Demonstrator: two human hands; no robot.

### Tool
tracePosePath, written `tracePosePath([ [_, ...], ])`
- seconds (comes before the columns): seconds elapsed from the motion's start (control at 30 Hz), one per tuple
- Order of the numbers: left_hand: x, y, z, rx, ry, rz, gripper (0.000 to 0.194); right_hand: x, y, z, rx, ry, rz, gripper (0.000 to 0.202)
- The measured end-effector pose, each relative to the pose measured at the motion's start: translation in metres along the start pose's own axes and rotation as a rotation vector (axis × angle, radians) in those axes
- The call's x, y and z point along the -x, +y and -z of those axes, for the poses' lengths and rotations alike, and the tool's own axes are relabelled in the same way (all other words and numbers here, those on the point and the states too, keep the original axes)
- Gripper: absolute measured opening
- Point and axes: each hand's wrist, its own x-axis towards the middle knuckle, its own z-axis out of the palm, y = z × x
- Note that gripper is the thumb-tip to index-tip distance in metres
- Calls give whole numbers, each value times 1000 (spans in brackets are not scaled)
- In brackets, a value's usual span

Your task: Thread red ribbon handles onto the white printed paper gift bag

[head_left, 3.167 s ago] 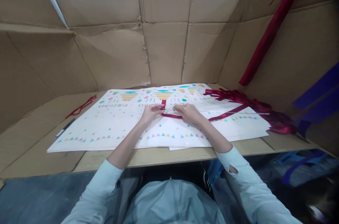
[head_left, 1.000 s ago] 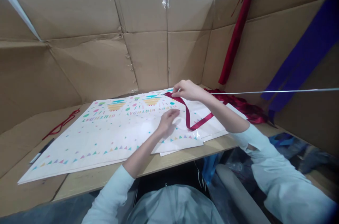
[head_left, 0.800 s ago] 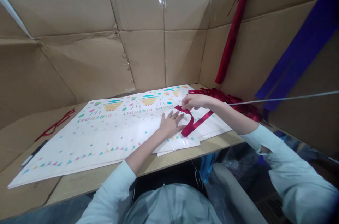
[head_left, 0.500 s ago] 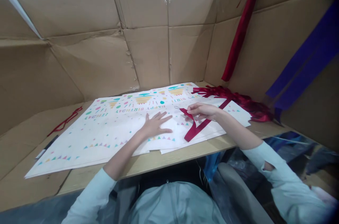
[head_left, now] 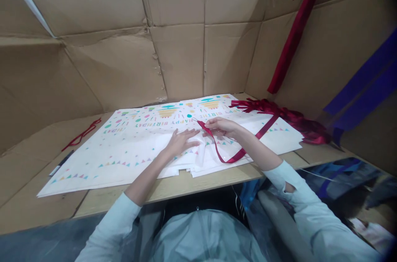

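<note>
I see one red ribbon (head_left: 235, 157) taken up but slack, pinched in the right hand (head_left: 222, 127); the left hand (head_left: 179, 143) spreads its fingers over printed sheets (head_left: 124, 150) (a ribbon pile (head_left: 294, 119) lies beyond).

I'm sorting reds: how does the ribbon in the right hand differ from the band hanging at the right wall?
The held ribbon is narrow; the hanging band looks wider. The held ribbon bends over the printed sheets, pinched by the right hand; the hanging band runs nearly straight along the cardboard wall. Both are dark red.
</note>
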Motion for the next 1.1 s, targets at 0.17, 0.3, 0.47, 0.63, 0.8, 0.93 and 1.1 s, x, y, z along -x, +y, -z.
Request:
tracePosePath([
  [0.17,0,-2,-4,29,33,18,61,1,-2,-4,13,35,40,24],
  [0.3,0,-3,-5,30,46,15,60,0,-3,-8,-32,25,36,24],
  [0.47,-2,-6,-6,17,46,17,59,-3,-3,-14,-70,6,59,27],
  [0.63,-1,-5,-5,-29,90,-31,59,-6,-2,-22,-228,29,54,29],
  [0.8,-5,4,-1,68,200,-110,48,-11,0,-22,-354,70,0,26],
  [0.93,-16,10,-4,341,343,-112,30,-10,-2,-19,-367,-4,-31,27],
  [1.1,-21,8,-5,533,416,-32,19,-8,-6,-22,-328,-4,-4,32],
])
